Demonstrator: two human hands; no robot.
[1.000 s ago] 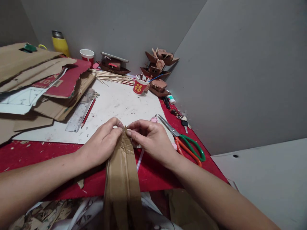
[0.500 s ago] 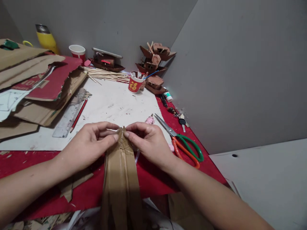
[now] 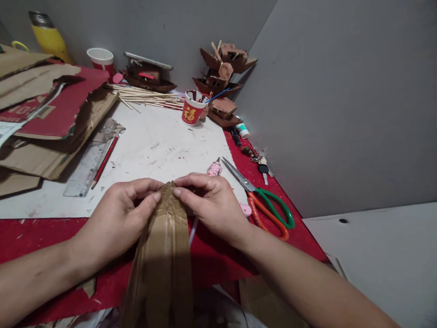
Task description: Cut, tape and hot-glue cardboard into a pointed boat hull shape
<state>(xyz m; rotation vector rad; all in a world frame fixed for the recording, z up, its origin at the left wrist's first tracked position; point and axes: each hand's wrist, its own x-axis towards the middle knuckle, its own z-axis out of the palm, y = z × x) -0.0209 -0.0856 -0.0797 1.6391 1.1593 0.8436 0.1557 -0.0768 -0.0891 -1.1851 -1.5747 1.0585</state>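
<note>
A long folded strip of brown cardboard (image 3: 164, 255) runs from the bottom of the view up to a narrow, creased tip. My left hand (image 3: 128, 212) pinches the left side of that tip between thumb and fingers. On the other side, my right hand (image 3: 210, 202) pinches the right edge close to the top. A pink glue gun (image 3: 215, 168) lies behind my right hand, which hides part of it. To the right of that hand rest scissors (image 3: 256, 191) with one orange and one green handle, blades apart.
Torn cardboard sheets (image 3: 61, 157) are piled at the left, beside a clear ruler (image 3: 83, 175) and a red pencil (image 3: 105, 161). Farther back are thin wooden sticks (image 3: 150, 98), a red paper cup (image 3: 193, 109), brown model boats (image 3: 223, 84) and a yellow bottle (image 3: 51, 41). Keys (image 3: 263, 168) lie near the right wall.
The strip's lower end has swung to the left and its tip has shifted slightly left. Both hands still pinch the tip. The camera view has turned a little.
</note>
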